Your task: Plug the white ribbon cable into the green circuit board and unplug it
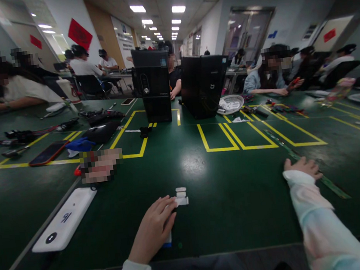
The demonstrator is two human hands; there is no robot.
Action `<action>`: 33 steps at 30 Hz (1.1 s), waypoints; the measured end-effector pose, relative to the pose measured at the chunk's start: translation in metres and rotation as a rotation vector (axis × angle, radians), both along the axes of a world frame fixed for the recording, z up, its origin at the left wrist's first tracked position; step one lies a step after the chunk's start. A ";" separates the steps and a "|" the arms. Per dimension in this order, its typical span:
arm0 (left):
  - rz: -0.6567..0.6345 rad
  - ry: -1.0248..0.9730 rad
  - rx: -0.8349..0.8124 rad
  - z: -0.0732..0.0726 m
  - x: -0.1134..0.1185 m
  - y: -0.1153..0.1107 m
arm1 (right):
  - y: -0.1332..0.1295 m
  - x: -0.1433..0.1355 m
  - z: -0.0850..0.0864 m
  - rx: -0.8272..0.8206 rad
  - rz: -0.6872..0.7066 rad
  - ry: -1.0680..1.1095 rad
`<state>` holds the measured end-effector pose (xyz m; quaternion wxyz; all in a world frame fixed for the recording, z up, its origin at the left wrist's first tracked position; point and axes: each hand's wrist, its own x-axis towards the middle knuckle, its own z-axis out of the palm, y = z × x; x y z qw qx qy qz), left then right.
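My left hand rests palm down near the table's front edge, its fingers close together and bent over a white flat ribbon cable. The cable's folded end sticks out past the fingertips. A blue-tipped end shows below the palm; the part between is hidden. Farther right, my right hand lies with fingers spread across a long, narrow green circuit board strip. That strip lies slantwise on the table, running out on both sides of the hand. Whether the right fingers grip it cannot be made out.
The green table bears yellow tape outlines. Two black computer towers stand at the back. At left lie a white device, a phone and dark tools. A white basket sits behind. Several people work around.
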<state>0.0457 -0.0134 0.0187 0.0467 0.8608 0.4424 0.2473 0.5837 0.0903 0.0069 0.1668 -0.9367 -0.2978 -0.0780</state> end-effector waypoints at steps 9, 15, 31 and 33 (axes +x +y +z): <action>0.013 -0.001 0.013 -0.003 0.001 0.001 | -0.014 -0.001 0.005 -0.153 0.117 -0.020; 0.016 -0.017 0.008 -0.001 0.000 0.001 | -0.031 0.017 0.007 -0.247 0.386 -0.087; 0.049 -0.016 -0.032 -0.002 0.000 0.000 | -0.083 -0.001 -0.003 -0.082 -0.030 -0.042; 0.046 -0.030 -0.028 -0.002 0.000 -0.001 | -0.080 0.008 -0.001 -0.087 -0.017 -0.032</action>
